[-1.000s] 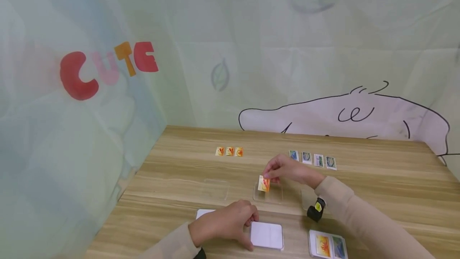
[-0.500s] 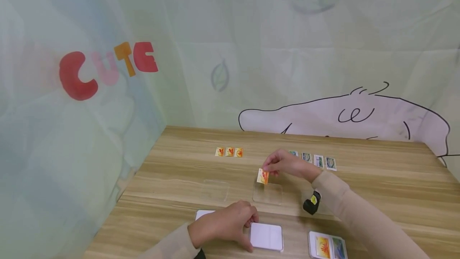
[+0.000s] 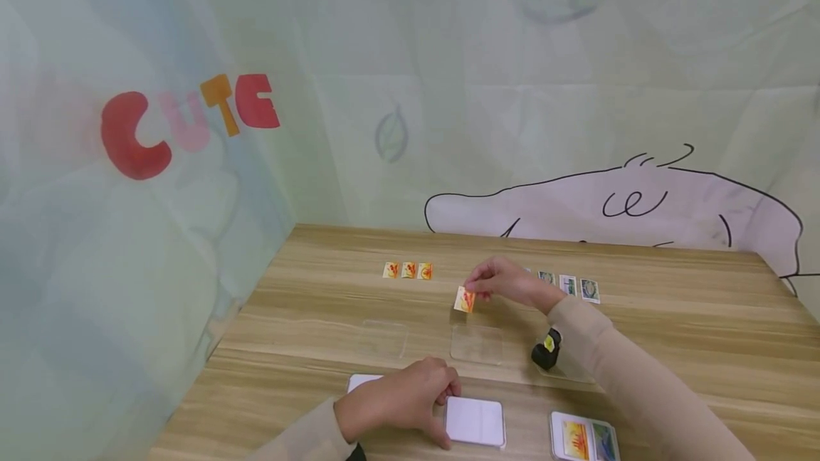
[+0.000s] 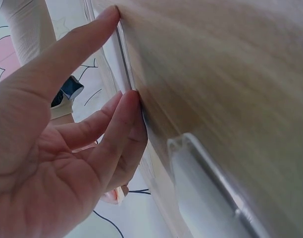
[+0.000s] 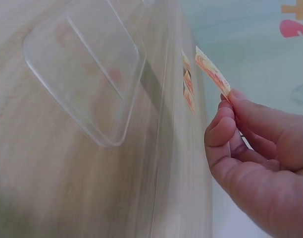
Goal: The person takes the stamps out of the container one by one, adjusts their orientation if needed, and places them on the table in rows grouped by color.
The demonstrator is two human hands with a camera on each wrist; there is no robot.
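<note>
right hand pinches a small orange card above the table while the left hand, thumb spread, touches a white case.

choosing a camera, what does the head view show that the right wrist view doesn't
Only the head view: the left hand, the greenish stamps and the case holding two stamps. Only the right wrist view: the palm side of the right hand. Both: the right hand pinching an orange stamp, a clear tray, other orange stamps and the table.
</note>
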